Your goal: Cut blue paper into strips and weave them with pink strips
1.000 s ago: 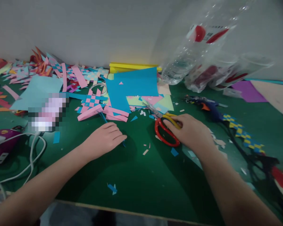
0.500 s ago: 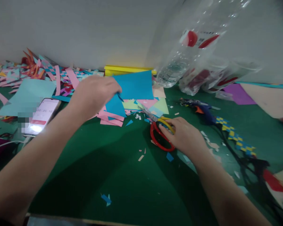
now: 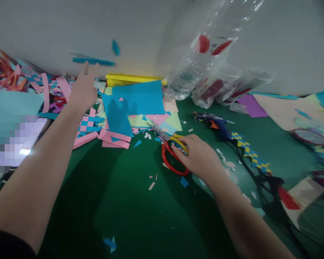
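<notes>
My left hand [image 3: 84, 88] is raised over the paper scraps at the back left, fingers spread. Just past its fingertips a blue paper strip [image 3: 93, 61] hangs in the air before the wall, with a smaller blue piece [image 3: 115, 47] to its right, both apart from the hand. My right hand [image 3: 198, 153] is closed on the yellow handle of scissors [image 3: 166, 137], which lie on the green table with blades pointing back left. Behind the blades are a blue sheet [image 3: 140, 99] and pink strips [image 3: 116, 138].
A phone [image 3: 29, 138] lies at the left. At the back stand a wrapped plastic bottle [image 3: 189, 77] and cups [image 3: 226, 77]. A blue glue gun [image 3: 223, 129] with its cable is on the right. Small scraps dot the green table [image 3: 140, 216].
My left hand has moved up and left from the blue sheet and opened; blue pieces are now in the air. The view has shifted right. My right hand still holds the scissors.
</notes>
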{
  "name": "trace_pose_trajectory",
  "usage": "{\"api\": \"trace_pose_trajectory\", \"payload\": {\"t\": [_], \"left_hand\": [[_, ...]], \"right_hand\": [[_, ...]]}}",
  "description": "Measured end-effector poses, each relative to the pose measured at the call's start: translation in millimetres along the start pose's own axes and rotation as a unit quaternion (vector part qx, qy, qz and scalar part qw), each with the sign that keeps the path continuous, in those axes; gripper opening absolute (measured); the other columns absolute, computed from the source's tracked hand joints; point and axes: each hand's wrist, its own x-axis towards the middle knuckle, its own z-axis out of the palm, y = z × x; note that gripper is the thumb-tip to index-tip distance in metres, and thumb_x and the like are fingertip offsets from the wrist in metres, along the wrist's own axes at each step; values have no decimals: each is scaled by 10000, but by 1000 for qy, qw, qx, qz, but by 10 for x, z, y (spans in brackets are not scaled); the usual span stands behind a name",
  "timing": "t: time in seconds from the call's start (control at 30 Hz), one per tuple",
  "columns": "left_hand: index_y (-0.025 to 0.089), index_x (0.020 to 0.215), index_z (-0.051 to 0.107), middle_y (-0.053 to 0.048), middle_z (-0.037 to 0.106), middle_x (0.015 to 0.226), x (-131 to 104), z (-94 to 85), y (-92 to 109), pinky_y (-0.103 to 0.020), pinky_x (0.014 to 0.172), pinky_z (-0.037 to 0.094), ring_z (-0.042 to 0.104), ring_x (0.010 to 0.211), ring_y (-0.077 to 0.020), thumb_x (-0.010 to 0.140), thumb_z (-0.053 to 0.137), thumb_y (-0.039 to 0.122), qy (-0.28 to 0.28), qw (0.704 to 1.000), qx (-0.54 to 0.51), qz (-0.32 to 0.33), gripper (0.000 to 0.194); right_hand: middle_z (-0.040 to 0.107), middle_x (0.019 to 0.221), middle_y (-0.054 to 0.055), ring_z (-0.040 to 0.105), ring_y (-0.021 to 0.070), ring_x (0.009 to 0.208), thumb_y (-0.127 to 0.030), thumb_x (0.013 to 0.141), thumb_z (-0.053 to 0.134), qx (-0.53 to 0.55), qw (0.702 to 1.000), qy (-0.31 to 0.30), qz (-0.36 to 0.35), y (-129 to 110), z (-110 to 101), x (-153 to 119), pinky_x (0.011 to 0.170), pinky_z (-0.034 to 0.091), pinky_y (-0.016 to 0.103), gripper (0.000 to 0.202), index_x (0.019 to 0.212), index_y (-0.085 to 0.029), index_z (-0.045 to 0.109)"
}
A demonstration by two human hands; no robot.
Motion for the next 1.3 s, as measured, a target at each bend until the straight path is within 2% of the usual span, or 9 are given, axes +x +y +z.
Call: {"api": "trace_pose_trajectory", "payload": {"t": [0.13, 0.23, 0.43, 0.53, 0.67, 0.77, 0.9, 1.03, 1.3], "left_hand": [[162, 1139, 668, -69, 697, 1049, -445, -82, -194, -474, 883, 464, 561, 922, -214, 983, 451, 379, -50, 987, 138, -64, 344], [199, 895, 704, -39, 653, 699, -800, -211, -394, -433, 785, 441, 505, 704, -175, 963, 430, 493, -52, 981, 179, -47, 407], [250, 807, 669, -9, 587, 587, -1180, -392, -637, -405, 778, 396, 421, 633, -163, 918, 346, 683, -19, 987, 154, -28, 551], [236, 865, 667, -40, 649, 711, -1167, -422, -419, -434, 811, 393, 480, 716, -198, 969, 343, 569, -23, 986, 160, -33, 476], [174, 1169, 621, -91, 701, 1122, -1024, -368, 189, -388, 864, 433, 565, 947, -205, 1017, 391, 418, -66, 989, 133, -7, 368], [129, 1329, 534, -157, 596, 1351, -926, -241, 648, -465, 986, 418, 543, 1183, -282, 1023, 373, 480, -131, 989, 75, 3, 493], [98, 1402, 476, -193, 493, 1469, -863, -34, 1069, -544, 1100, 341, 440, 1349, -365, 969, 466, 557, -163, 984, 30, -59, 631], [88, 1484, 369, -218, 375, 1550, -765, 110, 1308, -502, 1124, 338, 352, 1424, -370, 958, 493, 536, -180, 981, 24, -66, 701], [5, 1319, 496, -272, 568, 1242, -471, 302, 1387, -435, 884, 478, 541, 1158, -394, 941, 547, 426, -141, 977, 53, -149, 568]], "right_hand": [[669, 987, 132, 665, 290, 864, -510, 951, 407, -3, 1000, 0, -7, 25, 27, -8, 711, 532, 429, 437, 1079, -180, 662], [661, 986, 142, 661, 298, 885, -515, 954, 388, 1, 1000, 1, -9, 34, 44, -10, 719, 530, 436, 454, 1073, -175, 664], [663, 985, 159, 659, 312, 899, -505, 939, 411, 10, 1000, -11, -6, 18, 43, -7, 735, 529, 445, 464, 1068, -146, 676], [666, 990, 155, 659, 309, 905, -491, 936, 416, 6, 1000, -9, 3, 6, 36, -12, 757, 527, 443, 453, 1071, -145, 676], [668, 1014, 168, 660, 312, 916, -480, 937, 415, 10, 1000, -8, 2, 3, 36, -18, 775, 530, 452, 462, 1078, -125, 675], [671, 1015, 169, 662, 316, 932, -479, 936, 421, 10, 1000, -10, 0, 0, 32, -15, 786, 532, 456, 462, 1076, -121, 678], [671, 1018, 161, 666, 302, 920, -469, 933, 428, 2, 1000, -17, 11, -13, 21, -9, 772, 530, 430, 454, 1080, -118, 676], [667, 1014, 163, 666, 308, 913, -474, 933, 425, -2, 1000, -25, 8, -10, 20, -4, 763, 528, 421, 480, 1097, -93, 668], [670, 1017, 164, 665, 293, 877, -488, 935, 428, 0, 1000, -31, 0, 18, 28, 11, 731, 521, 404, 471, 1083, -109, 666]]}}
